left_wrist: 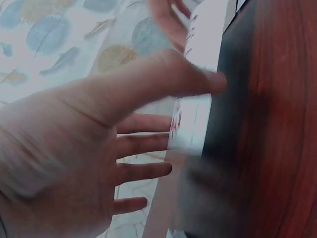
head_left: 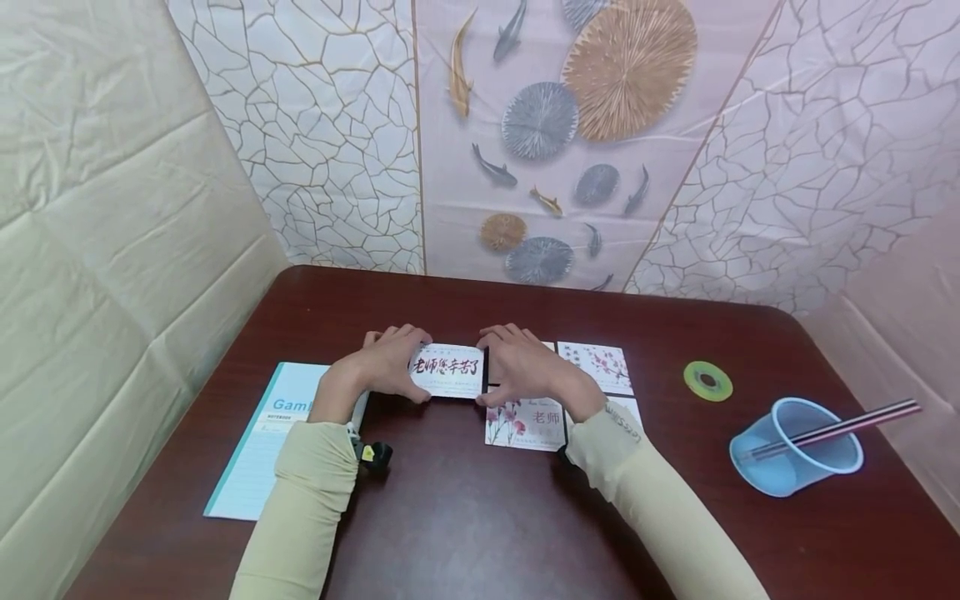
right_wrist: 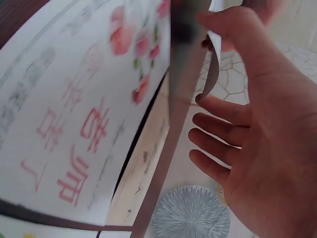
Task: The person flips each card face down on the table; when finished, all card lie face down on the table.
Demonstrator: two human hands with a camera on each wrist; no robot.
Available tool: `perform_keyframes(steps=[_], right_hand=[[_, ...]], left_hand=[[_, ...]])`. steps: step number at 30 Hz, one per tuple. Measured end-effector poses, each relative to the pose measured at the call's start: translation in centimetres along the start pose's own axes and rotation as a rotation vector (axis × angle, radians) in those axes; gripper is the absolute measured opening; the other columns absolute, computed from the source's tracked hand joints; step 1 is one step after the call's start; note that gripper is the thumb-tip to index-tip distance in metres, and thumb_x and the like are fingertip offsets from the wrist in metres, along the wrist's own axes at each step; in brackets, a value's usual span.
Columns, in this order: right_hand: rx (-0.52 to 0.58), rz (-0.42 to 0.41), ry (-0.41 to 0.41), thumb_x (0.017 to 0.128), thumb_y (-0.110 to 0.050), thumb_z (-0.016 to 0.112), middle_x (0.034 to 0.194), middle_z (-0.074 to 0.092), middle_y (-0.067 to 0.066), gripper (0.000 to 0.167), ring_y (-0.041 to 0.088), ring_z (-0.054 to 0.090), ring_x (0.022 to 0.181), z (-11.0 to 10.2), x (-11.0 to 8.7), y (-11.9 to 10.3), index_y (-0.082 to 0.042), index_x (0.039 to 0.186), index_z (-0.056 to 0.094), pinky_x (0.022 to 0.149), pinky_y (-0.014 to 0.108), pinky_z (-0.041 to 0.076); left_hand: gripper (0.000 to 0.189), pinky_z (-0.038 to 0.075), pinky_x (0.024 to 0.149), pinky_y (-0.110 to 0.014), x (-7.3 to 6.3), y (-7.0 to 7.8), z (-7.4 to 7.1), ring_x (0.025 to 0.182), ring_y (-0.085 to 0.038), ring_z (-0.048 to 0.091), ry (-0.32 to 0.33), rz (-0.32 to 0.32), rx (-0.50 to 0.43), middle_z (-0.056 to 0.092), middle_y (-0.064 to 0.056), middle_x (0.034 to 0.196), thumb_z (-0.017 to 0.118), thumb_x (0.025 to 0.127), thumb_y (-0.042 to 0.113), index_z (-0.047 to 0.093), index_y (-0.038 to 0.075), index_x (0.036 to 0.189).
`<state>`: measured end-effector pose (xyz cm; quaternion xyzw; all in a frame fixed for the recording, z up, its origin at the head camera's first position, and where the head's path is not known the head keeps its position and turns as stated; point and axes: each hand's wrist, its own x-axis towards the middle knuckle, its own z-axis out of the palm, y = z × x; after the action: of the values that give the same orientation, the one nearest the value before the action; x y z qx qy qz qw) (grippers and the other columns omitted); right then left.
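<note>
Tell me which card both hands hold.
The card with dark red lettering, held at its ends by left hand and right hand; the other cards lie on the table.

Chinese writing and English print
The white card [head_left: 447, 372] reads "老师您辛苦了"; the flowered card [head_left: 534, 427] shows "老师" with paler "辛苦了". The notebook [head_left: 255, 454] carries "Gam", its remainder covered, and "NOTEBOOK". The right sleeve's [head_left: 617, 429] lettering is unclear.
</note>
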<state>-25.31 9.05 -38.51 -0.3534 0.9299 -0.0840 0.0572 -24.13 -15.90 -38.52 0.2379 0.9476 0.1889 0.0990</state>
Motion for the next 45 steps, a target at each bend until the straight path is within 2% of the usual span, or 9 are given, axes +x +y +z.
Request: perform_keyframes(steps=[5,7,12,18,22,30,34,40,45], right_hand=[[0.078,-0.033,0.058,0.072,-0.054,0.078,0.146,0.042,0.012,0.083,0.026,0.038,0.131,-0.4,0.0,-0.8,-0.005,0.133,0.051,0.108,0.048,0.029],[0.092,-0.036,0.077,0.071,-0.053,0.078,0.146,0.041,0.013,0.084,0.027,0.037,0.131,-0.5,0.0,-1.0,-0.004,0.133,0.050,0.109,0.048,0.028],[0.088,-0.012,0.107,0.072,-0.058,0.077,0.148,0.039,0.012,0.088,0.025,0.035,0.133,-0.5,-0.4,-1.1,-0.005,0.136,0.048,0.110,0.047,0.026],[0.084,-0.072,0.162,0.074,-0.059,0.076,0.147,0.040,0.008,0.084,0.022,0.035,0.132,-1.0,-0.5,-1.3,-0.007,0.135,0.052,0.109,0.050,0.026],[0.127,-0.103,0.171,0.077,-0.058,0.075,0.147,0.041,0.009,0.083,0.021,0.034,0.134,-1.5,-0.7,-1.3,-0.007,0.138,0.051,0.111,0.051,0.024],[0.170,-0.121,0.182,0.079,-0.061,0.072,0.146,0.042,0.009,0.087,0.022,0.034,0.135,-1.6,-0.9,-1.2,-0.009,0.144,0.048,0.112,0.050,0.021],[0.180,-0.090,0.161,0.078,-0.064,0.071,0.146,0.042,0.008,0.092,0.022,0.035,0.135,-1.3,-1.0,-1.2,-0.007,0.145,0.045,0.112,0.049,0.023],[0.175,-0.057,0.116,0.077,-0.065,0.072,0.145,0.042,0.005,0.095,0.020,0.036,0.133,-0.8,-0.8,-1.4,-0.008,0.147,0.040,0.111,0.046,0.025],[0.198,-0.056,0.118,0.077,-0.062,0.073,0.142,0.044,0.005,0.091,0.020,0.038,0.131,-0.5,-0.7,-1.1,-0.008,0.144,0.042,0.109,0.044,0.028]], left_hand=[[0.087,0.023,0.095,-0.053,0.6,1.4,0.4,0.110,-0.022,0.046,0.030,0.114,-0.025,0.053,-0.003,0.128,0.086,0.068,0.048,0.049,0.011,0.137],[0.085,0.024,0.095,-0.051,0.7,1.8,0.5,0.107,-0.019,0.047,0.045,0.138,-0.021,0.054,-0.001,0.125,0.086,0.069,0.049,0.050,0.012,0.136],[0.086,0.027,0.093,-0.047,0.7,2.2,0.3,0.105,-0.015,0.047,0.067,0.124,-0.004,0.054,0.002,0.123,0.086,0.068,0.049,0.049,0.013,0.136],[0.091,0.029,0.092,-0.046,0.6,2.6,-0.1,0.111,-0.018,0.044,0.102,0.154,0.005,0.051,-0.001,0.126,0.083,0.067,0.056,0.048,0.012,0.139],[0.089,0.032,0.091,-0.045,0.6,2.6,-0.3,0.115,-0.020,0.042,0.138,0.163,0.011,0.047,-0.001,0.125,0.084,0.066,0.055,0.051,0.012,0.136],[0.091,0.034,0.091,-0.044,0.6,2.4,-0.7,0.110,-0.018,0.042,0.134,0.166,-0.017,0.050,-0.002,0.126,0.084,0.068,0.055,0.049,0.009,0.138],[0.090,0.036,0.092,-0.045,0.2,1.9,-1.3,0.110,-0.019,0.043,0.169,0.194,-0.128,0.050,-0.002,0.128,0.081,0.072,0.055,0.045,0.014,0.144],[0.084,0.038,0.102,-0.048,-0.8,1.6,-2.9,0.124,-0.017,0.044,0.217,0.297,-0.443,0.050,0.001,0.135,0.083,0.076,0.041,0.039,0.020,0.144],[0.081,0.035,0.103,-0.049,-1.2,1.4,-3.5,0.126,-0.016,0.043,0.245,0.346,-0.561,0.050,-0.003,0.138,0.084,0.078,0.024,0.038,0.017,0.144]])
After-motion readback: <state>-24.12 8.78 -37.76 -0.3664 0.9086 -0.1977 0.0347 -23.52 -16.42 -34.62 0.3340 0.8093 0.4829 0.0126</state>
